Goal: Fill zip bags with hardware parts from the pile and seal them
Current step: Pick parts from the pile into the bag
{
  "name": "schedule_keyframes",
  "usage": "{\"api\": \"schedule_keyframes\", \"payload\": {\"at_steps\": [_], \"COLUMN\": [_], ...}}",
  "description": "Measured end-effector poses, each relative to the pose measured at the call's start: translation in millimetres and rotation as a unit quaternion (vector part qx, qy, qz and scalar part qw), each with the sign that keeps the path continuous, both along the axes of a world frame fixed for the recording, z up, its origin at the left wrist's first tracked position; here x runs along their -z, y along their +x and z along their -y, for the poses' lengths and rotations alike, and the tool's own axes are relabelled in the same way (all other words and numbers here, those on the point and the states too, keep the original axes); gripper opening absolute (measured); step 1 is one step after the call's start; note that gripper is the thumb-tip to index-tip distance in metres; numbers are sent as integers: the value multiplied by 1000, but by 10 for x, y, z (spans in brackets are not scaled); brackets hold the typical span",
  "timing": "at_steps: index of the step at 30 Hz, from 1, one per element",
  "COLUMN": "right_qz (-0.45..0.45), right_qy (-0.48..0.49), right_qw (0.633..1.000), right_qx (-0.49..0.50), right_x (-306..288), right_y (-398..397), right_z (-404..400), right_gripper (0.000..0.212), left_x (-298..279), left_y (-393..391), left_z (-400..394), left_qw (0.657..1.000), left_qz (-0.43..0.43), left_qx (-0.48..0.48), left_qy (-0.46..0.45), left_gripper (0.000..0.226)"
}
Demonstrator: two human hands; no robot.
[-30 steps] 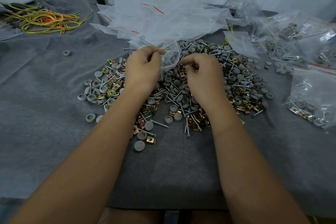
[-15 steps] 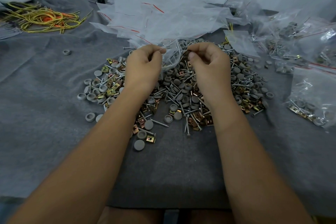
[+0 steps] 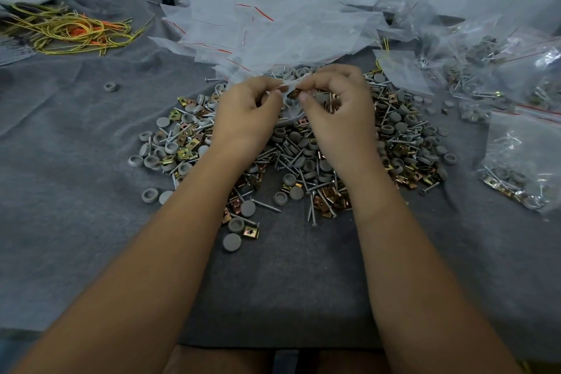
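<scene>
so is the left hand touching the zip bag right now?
Touching. Head view: left hand pinches the zip bag at its top edge, thumb and forefinger on the plastic.

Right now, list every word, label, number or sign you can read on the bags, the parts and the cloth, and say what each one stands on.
None: no readable text shows anywhere.
The empty zip bags carry only plain red seal lines.
The filled bags show no print either.
The pile of hardware parts is too small to show any stamping.
The grey cloth is unmarked.

Bare cloth [image 3: 76,191] left; pile [image 3: 394,136] centre; filled bags [image 3: 522,161] right
</scene>
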State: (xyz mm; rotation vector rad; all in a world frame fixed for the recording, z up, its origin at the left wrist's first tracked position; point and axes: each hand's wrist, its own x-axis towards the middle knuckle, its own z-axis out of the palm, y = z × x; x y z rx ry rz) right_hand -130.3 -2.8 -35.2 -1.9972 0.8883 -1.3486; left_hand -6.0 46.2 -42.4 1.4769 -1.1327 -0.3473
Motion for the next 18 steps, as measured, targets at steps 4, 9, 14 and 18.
{"api": "schedule_keyframes", "payload": {"at_steps": [4, 9, 14, 18], "right_qz": [-107, -102, 36, 60], "right_qy": [-94, -103, -14, 57], "right_qw": [987, 986, 988, 972], "right_qx": [73, 86, 150, 218], "right_x": [116, 114, 10, -30], "right_y": [93, 88, 1, -70], "right_z": [2, 16, 5, 61], "right_gripper": [11, 13, 15, 26], "left_x": [-16, -6, 8, -7], "left_y": [-12, 1, 18, 35], "left_z": [-14, -1, 14, 21], "left_qw": [1000, 1000, 998, 996], "left_qz": [-1, -12, -35, -53], "left_qx": [3, -7, -51, -72], "left_qy": [-3, -11, -8, -5], "left_gripper": [22, 25, 25, 26]}}
